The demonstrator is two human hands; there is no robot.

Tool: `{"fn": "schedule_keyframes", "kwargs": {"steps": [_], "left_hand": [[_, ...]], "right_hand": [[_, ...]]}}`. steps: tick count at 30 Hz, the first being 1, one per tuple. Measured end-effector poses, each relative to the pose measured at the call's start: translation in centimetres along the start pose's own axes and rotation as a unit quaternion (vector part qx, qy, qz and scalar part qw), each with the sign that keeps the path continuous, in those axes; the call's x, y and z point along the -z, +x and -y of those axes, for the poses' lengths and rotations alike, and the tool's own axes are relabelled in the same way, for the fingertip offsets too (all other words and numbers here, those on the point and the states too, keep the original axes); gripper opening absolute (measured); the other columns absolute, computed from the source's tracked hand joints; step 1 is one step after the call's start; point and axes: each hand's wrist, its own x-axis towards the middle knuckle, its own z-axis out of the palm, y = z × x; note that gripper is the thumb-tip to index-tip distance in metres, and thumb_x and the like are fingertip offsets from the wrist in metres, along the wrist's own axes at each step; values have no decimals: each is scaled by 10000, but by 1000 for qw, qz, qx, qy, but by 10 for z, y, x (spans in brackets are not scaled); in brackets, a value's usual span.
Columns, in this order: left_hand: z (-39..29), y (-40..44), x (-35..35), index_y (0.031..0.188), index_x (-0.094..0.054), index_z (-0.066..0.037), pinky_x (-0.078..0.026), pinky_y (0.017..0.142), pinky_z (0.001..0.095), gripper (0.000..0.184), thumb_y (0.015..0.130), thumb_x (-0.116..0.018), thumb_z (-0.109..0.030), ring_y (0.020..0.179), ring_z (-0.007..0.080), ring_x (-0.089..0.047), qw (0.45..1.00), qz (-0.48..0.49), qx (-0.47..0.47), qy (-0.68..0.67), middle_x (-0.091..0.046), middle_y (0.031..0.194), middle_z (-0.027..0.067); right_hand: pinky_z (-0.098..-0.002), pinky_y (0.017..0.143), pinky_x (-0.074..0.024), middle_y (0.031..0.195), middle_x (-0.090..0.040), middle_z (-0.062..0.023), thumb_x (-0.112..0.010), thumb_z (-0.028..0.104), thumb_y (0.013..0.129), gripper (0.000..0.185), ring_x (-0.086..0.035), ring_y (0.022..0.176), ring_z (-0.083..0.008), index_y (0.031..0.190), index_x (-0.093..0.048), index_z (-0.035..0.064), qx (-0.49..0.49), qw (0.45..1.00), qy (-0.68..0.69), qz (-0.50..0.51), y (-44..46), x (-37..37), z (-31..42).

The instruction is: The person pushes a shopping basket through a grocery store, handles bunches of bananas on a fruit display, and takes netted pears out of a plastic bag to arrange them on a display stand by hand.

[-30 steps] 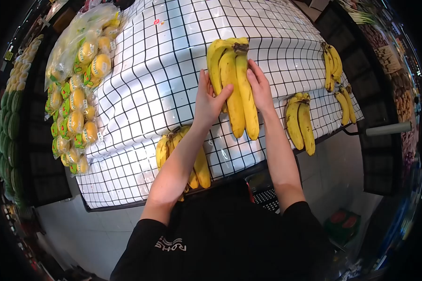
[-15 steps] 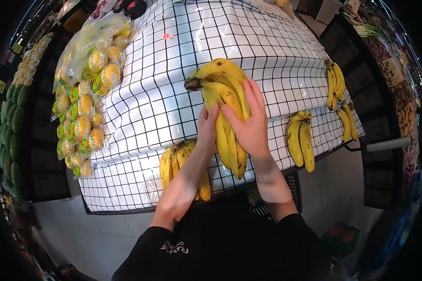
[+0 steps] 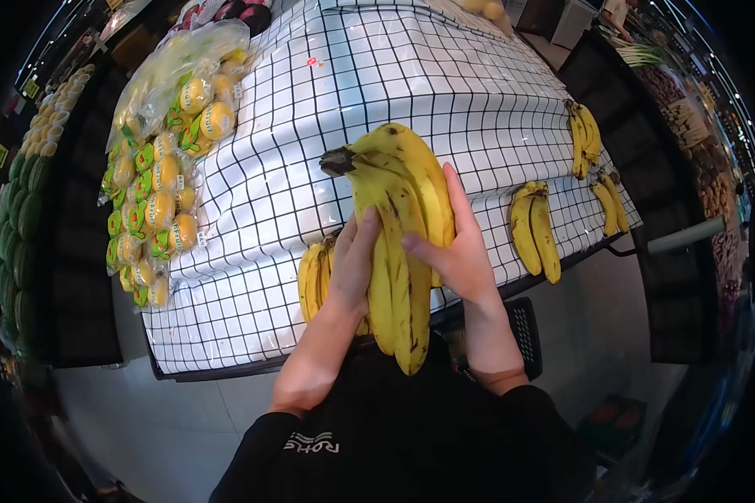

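We draw the spotted banana bunch (image 3: 394, 197) nearer, into closer view — left hand (image 3: 354, 261) and right hand (image 3: 467, 261) grasping its sides.

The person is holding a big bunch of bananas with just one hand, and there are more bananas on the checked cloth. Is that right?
Not quite: it's two hands, not one. The head view shows the left hand and the right hand both holding the bunch of bananas. There are more bananas on the checked cloth, as you said.
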Motion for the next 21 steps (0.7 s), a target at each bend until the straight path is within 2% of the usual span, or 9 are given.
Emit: {"fn": "schedule_keyframes", "kwargs": {"steps": [1,5,7,12,14,16,18,20,21], "left_hand": [[-1,-3,-1,1352,-435,-17,-540,869,324,426,1048,-450,-315,1071,193,-615,999,-31,11,-1,-566,1255,107],[-2,-17,-2,1414,-387,-7,-520,895,308,473,1041,-465,-287,1115,186,-589,999,-36,25,-22,-557,1273,110],[-4,-26,-14,1487,-291,26,-473,959,289,561,1034,-473,-249,1196,195,-542,993,-71,-15,89,-527,1339,144],[-7,-45,-8,1497,-254,78,-420,1020,295,591,1018,-476,-187,1262,209,-496,977,-46,-51,204,-462,1426,181],[-7,-50,-3,1488,-266,93,-413,1027,305,582,1012,-479,-164,1269,216,-492,963,-25,-77,257,-446,1445,187],[-4,-57,2,1456,-344,91,-362,1093,358,543,1014,-455,-203,1311,265,-469,934,-20,-146,326,-465,1437,204],[-4,-62,7,1455,-343,88,-389,1066,352,541,998,-485,-163,1270,257,-500,936,-6,-155,317,-466,1427,194],[-3,-67,13,1455,-342,86,-416,1040,345,545,982,-515,-122,1228,249,-531,937,4,-164,308,-468,1417,183],[-1,-68,16,1449,-351,83,-417,1042,351,561,973,-538,-149,1212,253,-543,937,10,-182,297,-474,1408,181]], "right_hand": [[-339,1053,-420,1432,-441,-170,-758,51,833,1006,-466,1303,-216,1528,-38,-57,-10,1000,4,-7,-4,-2,-3],[-337,1051,-422,1426,-443,-157,-732,36,842,963,-474,1293,-208,1539,-69,-27,-53,996,52,-41,-23,-1,-20],[-336,1053,-422,1429,-438,-154,-703,20,849,922,-472,1297,-211,1541,-95,-11,-46,991,106,-67,-33,-5,-25],[-341,1060,-421,1433,-431,-148,-607,-16,871,795,-470,1303,-216,1534,-171,19,-26,967,220,-128,-56,-15,-20],[-348,1065,-419,1427,-436,-144,-572,42,896,742,-473,1303,-215,1529,-185,16,-20,951,281,-128,-63,-16,-19],[-350,1066,-420,1424,-443,-145,-563,98,908,720,-482,1294,-218,1524,-199,18,-20,950,291,-115,-69,-15,-22],[-352,1066,-421,1421,-449,-145,-554,153,920,703,-491,1285,-221,1520,-214,20,-22,948,302,-100,-76,-19,-23],[-364,1020,-461,1400,-495,-160,-491,352,935,670,-552,1217,-248,1486,-307,18,-50,947,286,-137,-82,-28,-24],[-364,1020,-461,1400,-495,-160,-491,352,935,670,-552,1217,-248,1486,-307,18,-49,947,287,-140,-87,-28,-29]]}}
